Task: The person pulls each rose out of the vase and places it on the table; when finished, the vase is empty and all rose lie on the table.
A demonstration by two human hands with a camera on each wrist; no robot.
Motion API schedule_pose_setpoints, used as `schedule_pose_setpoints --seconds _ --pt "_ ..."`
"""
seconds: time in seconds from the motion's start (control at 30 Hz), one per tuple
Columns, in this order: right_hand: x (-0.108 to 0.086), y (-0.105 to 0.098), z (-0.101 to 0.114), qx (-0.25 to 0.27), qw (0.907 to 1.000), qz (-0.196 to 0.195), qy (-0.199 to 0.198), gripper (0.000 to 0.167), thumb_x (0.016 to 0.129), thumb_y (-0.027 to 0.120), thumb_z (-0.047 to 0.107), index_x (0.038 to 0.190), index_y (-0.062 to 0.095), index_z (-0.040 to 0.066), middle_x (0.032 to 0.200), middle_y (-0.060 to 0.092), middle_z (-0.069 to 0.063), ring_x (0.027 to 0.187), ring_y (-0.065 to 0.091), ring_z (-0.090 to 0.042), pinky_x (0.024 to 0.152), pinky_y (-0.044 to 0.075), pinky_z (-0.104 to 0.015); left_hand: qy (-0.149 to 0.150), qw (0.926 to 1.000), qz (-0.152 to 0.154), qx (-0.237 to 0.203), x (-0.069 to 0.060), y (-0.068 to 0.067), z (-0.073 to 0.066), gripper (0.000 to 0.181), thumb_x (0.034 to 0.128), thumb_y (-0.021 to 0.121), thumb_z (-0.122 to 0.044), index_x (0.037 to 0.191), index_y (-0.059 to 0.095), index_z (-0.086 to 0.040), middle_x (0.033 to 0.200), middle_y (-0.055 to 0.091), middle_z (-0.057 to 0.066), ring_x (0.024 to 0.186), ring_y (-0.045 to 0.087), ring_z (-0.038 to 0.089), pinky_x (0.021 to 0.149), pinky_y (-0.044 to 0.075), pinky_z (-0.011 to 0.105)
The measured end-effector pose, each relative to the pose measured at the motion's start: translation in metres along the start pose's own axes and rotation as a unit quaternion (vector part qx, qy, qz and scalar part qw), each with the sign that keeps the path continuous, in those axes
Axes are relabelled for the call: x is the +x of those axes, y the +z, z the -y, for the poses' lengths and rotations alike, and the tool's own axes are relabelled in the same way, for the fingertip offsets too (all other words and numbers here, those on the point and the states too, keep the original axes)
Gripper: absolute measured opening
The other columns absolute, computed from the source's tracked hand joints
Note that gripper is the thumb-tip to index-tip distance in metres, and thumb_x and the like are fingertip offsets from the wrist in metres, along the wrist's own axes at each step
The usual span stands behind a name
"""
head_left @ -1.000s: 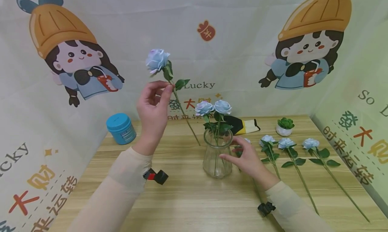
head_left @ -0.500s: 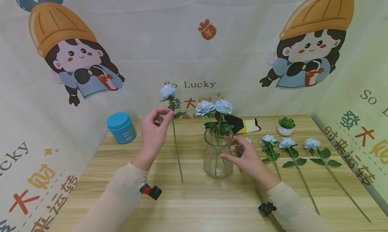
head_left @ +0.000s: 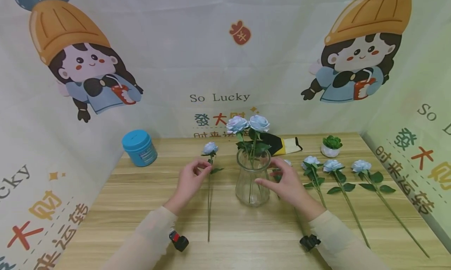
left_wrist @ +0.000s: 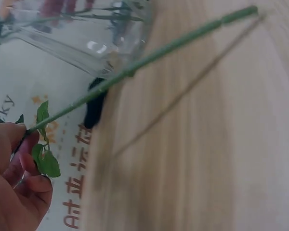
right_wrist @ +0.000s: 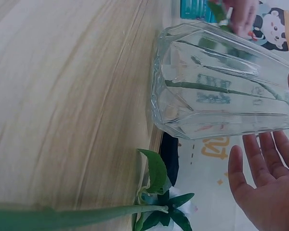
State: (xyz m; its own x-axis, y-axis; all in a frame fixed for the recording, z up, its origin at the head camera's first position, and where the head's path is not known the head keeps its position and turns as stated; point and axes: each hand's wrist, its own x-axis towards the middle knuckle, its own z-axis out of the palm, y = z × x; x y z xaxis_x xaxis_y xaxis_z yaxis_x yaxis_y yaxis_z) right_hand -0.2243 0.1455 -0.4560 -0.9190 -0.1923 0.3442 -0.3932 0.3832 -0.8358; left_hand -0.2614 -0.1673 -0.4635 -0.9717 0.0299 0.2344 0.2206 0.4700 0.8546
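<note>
My left hand (head_left: 193, 177) pinches a pale blue rose (head_left: 210, 147) by its stem, just under the bloom, to the left of the vase. Its bare stem (left_wrist: 168, 47) slants over the tabletop with the lower end close to the wood. A clear glass vase (head_left: 243, 187) stands upright with two blue roses (head_left: 258, 123) in it, their stems showing through the glass. My right hand (head_left: 290, 185) holds the vase from its right side, thumb in front and fingers toward the back. In the right wrist view, the fingertips meet the glass edge.
Several blue roses (head_left: 332, 166) lie on the wooden table (head_left: 225, 250) at the right, one partly hidden under my right hand. At the back stand a blue lidded tub (head_left: 139, 148) and a small potted succulent (head_left: 331, 146). A black, yellow and cream item (head_left: 282, 144) lies behind the vase.
My left hand has come down with the rose, from high above the table to beside the vase, and the stem now hangs nearly straight. My right hand and the vase have stayed in place.
</note>
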Motion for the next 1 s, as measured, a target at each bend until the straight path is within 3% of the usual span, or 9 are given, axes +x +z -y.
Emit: schedule_pose_setpoints --seconds 0.23,0.4,0.63,1.0 --pt "0.002 -0.001 0.001 -0.004 0.9999 0.009 -0.007 0.057 0.084 0.088 0.022 0.134 0.062 0.01 0.128 0.066 -0.008 0.113 0.061 -0.027 0.095 0.057 -0.056 -0.026 0.9981 0.053 0.019 0.002 0.002 0.02 0.009 0.0981 0.072 -0.015 0.101 0.074 -0.007 0.097 0.073 0.009 0.073 0.057 0.013 0.064 0.046 0.022" --pt "0.001 -0.002 0.002 -0.008 0.9999 0.011 -0.001 0.058 0.084 0.087 0.022 0.135 0.062 0.009 0.129 0.066 -0.009 0.115 0.062 -0.029 0.095 0.057 -0.057 -0.024 0.9961 0.081 0.027 0.005 0.005 0.033 0.007 0.0968 0.071 -0.01 0.098 0.074 -0.004 0.094 0.075 0.01 0.078 0.06 0.011 0.071 0.049 0.023" --pt "0.001 -0.002 0.001 -0.01 0.9999 0.012 0.0 0.057 0.085 0.086 0.023 0.135 0.062 0.008 0.13 0.065 -0.009 0.115 0.061 -0.028 0.095 0.057 -0.056 -0.028 0.9963 0.078 0.022 0.006 0.01 0.041 0.005 0.0949 0.073 -0.007 0.096 0.074 -0.003 0.088 0.076 0.01 0.075 0.059 0.008 0.07 0.048 0.022" --pt "0.0 -0.002 0.002 -0.012 0.9998 0.015 0.004 0.058 0.086 0.086 0.024 0.136 0.061 0.009 0.131 0.065 -0.008 0.116 0.061 -0.029 0.096 0.057 -0.057 -0.052 0.9941 0.084 0.045 0.007 0.011 0.039 0.004 0.0942 0.074 -0.008 0.093 0.073 -0.004 0.087 0.076 0.008 0.081 0.062 0.01 0.073 0.048 0.024"
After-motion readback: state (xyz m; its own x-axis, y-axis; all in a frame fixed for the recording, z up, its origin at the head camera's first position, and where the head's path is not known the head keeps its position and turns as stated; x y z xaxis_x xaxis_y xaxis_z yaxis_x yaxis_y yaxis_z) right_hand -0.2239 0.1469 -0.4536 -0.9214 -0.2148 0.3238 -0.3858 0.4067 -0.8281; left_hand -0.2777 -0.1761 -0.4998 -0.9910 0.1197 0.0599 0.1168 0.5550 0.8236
